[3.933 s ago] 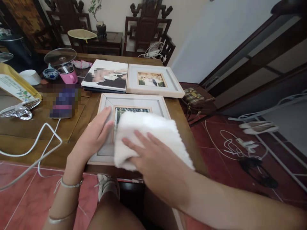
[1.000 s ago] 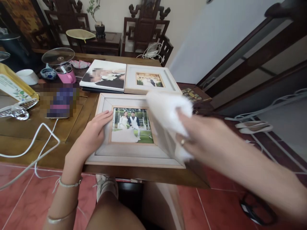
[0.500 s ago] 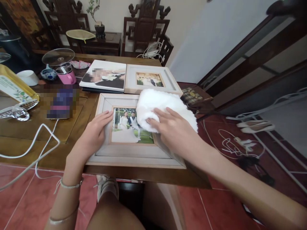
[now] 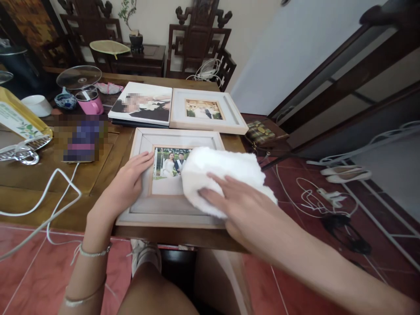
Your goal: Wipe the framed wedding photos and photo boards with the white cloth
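Observation:
A pale wooden picture frame (image 4: 141, 205) with a wedding photo (image 4: 166, 180) lies flat at the table's near edge. My left hand (image 4: 126, 181) rests on the frame's left side, fingers stretched out and holding nothing. A fluffy white cloth (image 4: 226, 164) covers the frame's right part and some of the photo. My right hand (image 4: 238, 197) presses on this cloth, its fingers gripping a fold. Behind lie a second framed photo (image 4: 234, 107) and a white-edged photo album or panel (image 4: 154, 98), side by side.
On the wooden table (image 4: 108, 179), left, are a phone (image 4: 82, 140) with a white cable, a silver hair clip (image 4: 26, 151), a yellow pack (image 4: 19, 116), a pink mug (image 4: 90, 103) and a glass lid (image 4: 79, 77). A plaid bag (image 4: 260, 130) stands beyond the right edge.
My right hand has drawn the white cloth toward me, from the frame's upper right to its lower right. My left hand has stayed on the frame's left side.

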A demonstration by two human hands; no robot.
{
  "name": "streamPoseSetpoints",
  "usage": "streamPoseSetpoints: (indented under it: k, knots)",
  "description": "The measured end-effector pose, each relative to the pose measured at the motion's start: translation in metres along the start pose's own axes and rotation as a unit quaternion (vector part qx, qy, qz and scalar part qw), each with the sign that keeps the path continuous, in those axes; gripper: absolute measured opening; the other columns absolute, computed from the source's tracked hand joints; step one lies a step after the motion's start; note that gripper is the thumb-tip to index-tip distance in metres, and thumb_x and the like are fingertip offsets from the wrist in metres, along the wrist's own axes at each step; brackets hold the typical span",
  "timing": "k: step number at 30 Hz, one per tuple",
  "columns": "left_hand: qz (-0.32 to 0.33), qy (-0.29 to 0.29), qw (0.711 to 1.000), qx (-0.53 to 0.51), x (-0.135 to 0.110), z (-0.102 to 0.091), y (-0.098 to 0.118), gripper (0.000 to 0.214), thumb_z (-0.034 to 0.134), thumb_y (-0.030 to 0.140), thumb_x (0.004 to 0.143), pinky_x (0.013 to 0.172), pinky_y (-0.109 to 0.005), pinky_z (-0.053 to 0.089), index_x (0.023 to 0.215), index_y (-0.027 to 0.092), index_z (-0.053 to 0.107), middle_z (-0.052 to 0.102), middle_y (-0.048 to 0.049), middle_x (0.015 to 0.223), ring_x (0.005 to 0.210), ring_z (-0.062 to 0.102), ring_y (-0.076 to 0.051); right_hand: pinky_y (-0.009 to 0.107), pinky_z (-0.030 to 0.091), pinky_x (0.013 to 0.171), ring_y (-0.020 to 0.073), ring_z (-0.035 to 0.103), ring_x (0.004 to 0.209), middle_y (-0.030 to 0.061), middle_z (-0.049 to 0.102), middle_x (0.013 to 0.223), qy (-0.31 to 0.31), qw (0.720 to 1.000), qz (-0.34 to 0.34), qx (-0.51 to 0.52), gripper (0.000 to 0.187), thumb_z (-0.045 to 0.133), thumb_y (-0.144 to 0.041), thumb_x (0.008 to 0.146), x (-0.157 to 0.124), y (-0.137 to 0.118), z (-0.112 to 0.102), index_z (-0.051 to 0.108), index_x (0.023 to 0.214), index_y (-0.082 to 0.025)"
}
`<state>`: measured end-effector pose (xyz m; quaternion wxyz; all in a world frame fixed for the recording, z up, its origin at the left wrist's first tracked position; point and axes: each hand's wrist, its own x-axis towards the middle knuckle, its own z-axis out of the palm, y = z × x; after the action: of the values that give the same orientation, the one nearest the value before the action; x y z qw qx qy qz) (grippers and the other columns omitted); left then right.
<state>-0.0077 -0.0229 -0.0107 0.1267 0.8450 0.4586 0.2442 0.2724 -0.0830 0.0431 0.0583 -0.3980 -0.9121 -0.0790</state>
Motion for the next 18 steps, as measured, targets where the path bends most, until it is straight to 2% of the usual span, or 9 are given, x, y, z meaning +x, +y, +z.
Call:
streamPoseSetpoints:
  k: [4,7,9,13,16,18]
  knots:
    - [-0.001,-0.009,1.0,-0.001,-0.001,-0.001,-0.001,0.063,0.032,0.001,0.08,0.12,-0.048,0.033,0.138,0.009,0.055,0.051,-0.013,0.149,0.143,0.041,-0.022,0.051,0.046,0.106,0.0346,0.052,0.132,0.0273,0.06,0.135,-0.001,0.996,0.078,-0.043,0.062,0.049,0.003,0.069,0.038,0.037,0.023,0.061,0.129,-0.005]
    - [-0.004,-0.008,1.0,-0.004,-0.001,-0.001,0.0,0.062,0.032,0.002,0.081,0.12,-0.048,0.033,0.138,0.011,0.056,0.051,-0.0115,0.149,0.143,0.041,-0.021,0.051,0.042,0.109,0.0353,0.047,0.137,0.0253,0.061,0.134,-0.006,0.994,0.098,-0.055,0.064,0.049,0.004,0.072,0.061,0.057,0.035,0.056,0.135,-0.004]
    - [-0.005,-0.004,1.0,-0.007,0.0,-0.001,0.0,0.061,0.032,0.002,0.082,0.12,-0.049,0.033,0.138,0.011,0.056,0.052,-0.0113,0.149,0.143,0.042,-0.022,0.052,0.041,0.11,0.0358,0.046,0.137,0.0225,0.058,0.139,-0.016,0.994,0.086,-0.06,0.064,0.05,0.005,0.074,0.068,0.059,0.037,0.057,0.136,-0.006]
    - [-0.006,-0.005,1.0,-0.004,0.0,0.0,0.0,0.06,0.032,0.002,0.083,0.119,-0.052,0.034,0.138,0.009,0.056,0.051,-0.0135,0.148,0.142,0.042,-0.024,0.055,0.041,0.109,0.0378,0.044,0.138,0.0202,0.052,0.146,-0.078,0.995,0.042,-0.054,0.061,0.051,0.006,0.072,0.058,0.036,0.02,0.063,0.13,-0.01]
    - [-0.003,-0.005,1.0,0.007,0.0,0.001,0.0,0.059,0.031,0.002,0.084,0.118,-0.052,0.035,0.138,0.007,0.055,0.051,-0.0146,0.148,0.142,0.042,-0.025,0.049,0.051,0.099,0.0365,0.056,0.128,0.0187,0.061,0.136,-0.122,0.992,0.011,-0.017,0.06,0.053,0.005,0.067,0.03,0.008,-0.003,0.069,0.122,-0.014]
    - [0.0,-0.005,1.0,0.013,0.0,0.002,0.0,0.06,0.03,0.002,0.084,0.118,-0.05,0.035,0.138,0.005,0.055,0.051,-0.0152,0.148,0.142,0.043,-0.025,0.041,0.059,0.085,0.0327,0.065,0.115,0.0145,0.07,0.124,-0.115,0.993,-0.017,0.02,0.059,0.055,0.002,0.063,0.007,-0.012,-0.016,0.071,0.115,-0.019]
